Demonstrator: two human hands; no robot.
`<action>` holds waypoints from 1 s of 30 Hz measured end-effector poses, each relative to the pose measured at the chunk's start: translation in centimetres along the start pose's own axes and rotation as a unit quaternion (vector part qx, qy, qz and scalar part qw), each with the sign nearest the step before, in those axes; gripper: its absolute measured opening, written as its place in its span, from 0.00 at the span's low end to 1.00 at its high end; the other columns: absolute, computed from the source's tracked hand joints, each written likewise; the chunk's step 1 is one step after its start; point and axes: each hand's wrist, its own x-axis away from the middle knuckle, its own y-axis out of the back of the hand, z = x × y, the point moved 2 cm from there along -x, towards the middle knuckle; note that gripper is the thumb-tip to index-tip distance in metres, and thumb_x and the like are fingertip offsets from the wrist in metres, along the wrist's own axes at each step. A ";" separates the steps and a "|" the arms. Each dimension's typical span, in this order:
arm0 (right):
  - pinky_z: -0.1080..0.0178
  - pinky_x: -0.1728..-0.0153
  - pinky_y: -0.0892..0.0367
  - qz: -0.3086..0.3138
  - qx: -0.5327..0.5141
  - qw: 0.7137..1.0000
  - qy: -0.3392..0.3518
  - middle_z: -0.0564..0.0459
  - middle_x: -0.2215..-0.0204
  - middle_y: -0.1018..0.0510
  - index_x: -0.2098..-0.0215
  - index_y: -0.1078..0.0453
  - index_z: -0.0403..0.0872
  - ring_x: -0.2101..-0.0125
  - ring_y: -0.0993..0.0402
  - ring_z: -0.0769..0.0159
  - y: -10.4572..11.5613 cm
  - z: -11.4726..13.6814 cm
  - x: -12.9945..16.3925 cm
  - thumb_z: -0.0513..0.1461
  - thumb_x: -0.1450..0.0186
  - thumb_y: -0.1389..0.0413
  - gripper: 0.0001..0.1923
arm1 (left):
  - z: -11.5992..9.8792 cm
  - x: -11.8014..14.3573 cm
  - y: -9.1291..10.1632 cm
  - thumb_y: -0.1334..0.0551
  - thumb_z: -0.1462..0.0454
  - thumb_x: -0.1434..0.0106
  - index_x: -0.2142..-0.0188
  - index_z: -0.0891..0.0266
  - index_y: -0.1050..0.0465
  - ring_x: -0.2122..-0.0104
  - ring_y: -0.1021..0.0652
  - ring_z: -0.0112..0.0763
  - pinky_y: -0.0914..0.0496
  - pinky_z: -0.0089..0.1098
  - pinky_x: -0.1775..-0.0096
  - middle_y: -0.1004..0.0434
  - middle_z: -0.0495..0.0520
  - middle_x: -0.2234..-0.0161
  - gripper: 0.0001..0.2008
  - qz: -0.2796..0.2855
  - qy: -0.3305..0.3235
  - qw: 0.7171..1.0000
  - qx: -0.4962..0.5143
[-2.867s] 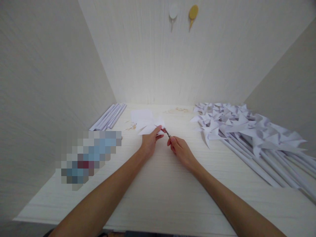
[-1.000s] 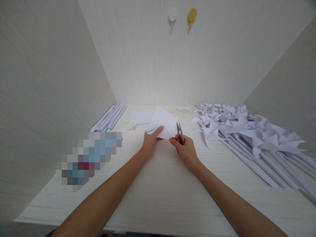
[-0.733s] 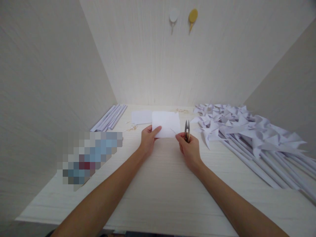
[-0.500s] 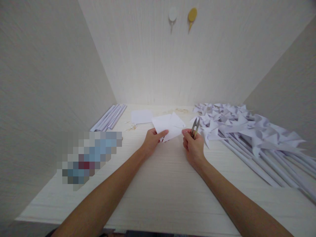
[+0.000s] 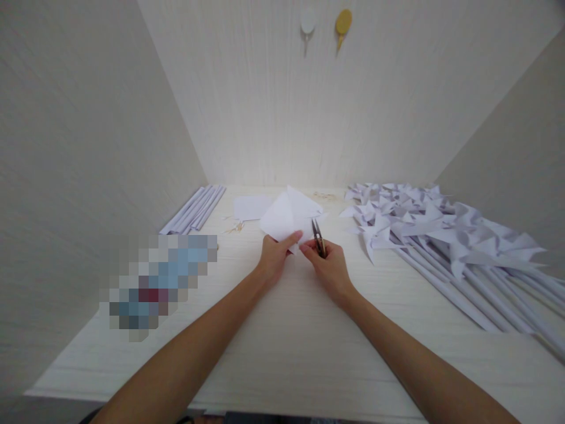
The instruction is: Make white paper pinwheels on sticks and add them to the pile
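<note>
A white sheet of paper [image 5: 282, 218] with cuts in it is pinched between the thumb and fingers of my left hand [image 5: 274, 256], above the middle of the table. My right hand [image 5: 330, 264] is closed around a pair of thread snips [image 5: 318, 235], whose blades point up and away from me. The thumb and forefinger of that same hand are at the paper's lower right edge; whether they pinch it is hard to make out. My left fingers are partly hidden beneath the sheet.
Paper pinwheels [image 5: 415, 218] on rolled-paper sticks are heaped at the right. Rolled paper tubes [image 5: 194, 209] lie at the back left, near a flat white paper [image 5: 251, 207] and small scattered bits [image 5: 238, 226]. A blurred-out item [image 5: 168, 282] lies left. Two hooks [image 5: 343, 23] are on the wall.
The paper has turned in my left hand, its upper corner now pointing away from me. My right hand, with the snips, has moved left, close to my left thumb.
</note>
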 end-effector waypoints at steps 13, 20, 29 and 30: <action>0.67 0.82 0.55 0.038 0.004 0.999 0.017 0.63 0.87 0.48 0.84 0.46 0.47 0.84 0.54 0.75 -0.2 0.1 0.2 0.43 0.46 0.47 0.15 | 0.0 0.1 0.1 0.31 0.66 0.62 0.69 0.65 0.27 0.80 0.30 0.22 0.40 0.21 0.83 0.26 0.49 0.75 0.17 0.001 -0.016 0.998 -0.060; 0.67 0.82 0.54 0.048 -0.005 0.999 0.009 0.61 0.86 0.43 0.80 0.36 0.44 0.84 0.51 0.75 -0.1 0.2 0.2 0.43 0.47 0.46 0.10 | -0.4 0.1 0.2 0.32 0.67 0.61 0.69 0.63 0.28 0.78 0.29 0.21 0.37 0.21 0.81 0.27 0.46 0.74 0.16 -0.048 -0.006 0.998 0.037; 0.67 0.82 0.55 0.022 -0.016 1.000 0.009 0.63 0.88 0.46 0.78 0.32 0.43 0.84 0.53 0.76 -0.1 0.1 0.1 0.43 0.50 0.44 0.10 | -0.2 0.1 0.2 0.32 0.66 0.61 0.70 0.64 0.28 0.77 0.29 0.22 0.37 0.21 0.80 0.26 0.49 0.73 0.16 -0.022 -0.012 1.000 -0.008; 0.67 0.82 0.55 0.022 -0.021 1.000 0.007 0.64 0.88 0.46 0.78 0.32 0.44 0.84 0.53 0.76 -0.1 0.2 0.1 0.43 0.51 0.43 0.10 | -0.2 0.1 0.2 0.32 0.66 0.61 0.70 0.64 0.28 0.77 0.29 0.22 0.36 0.22 0.79 0.26 0.49 0.73 0.15 -0.018 -0.016 1.000 -0.018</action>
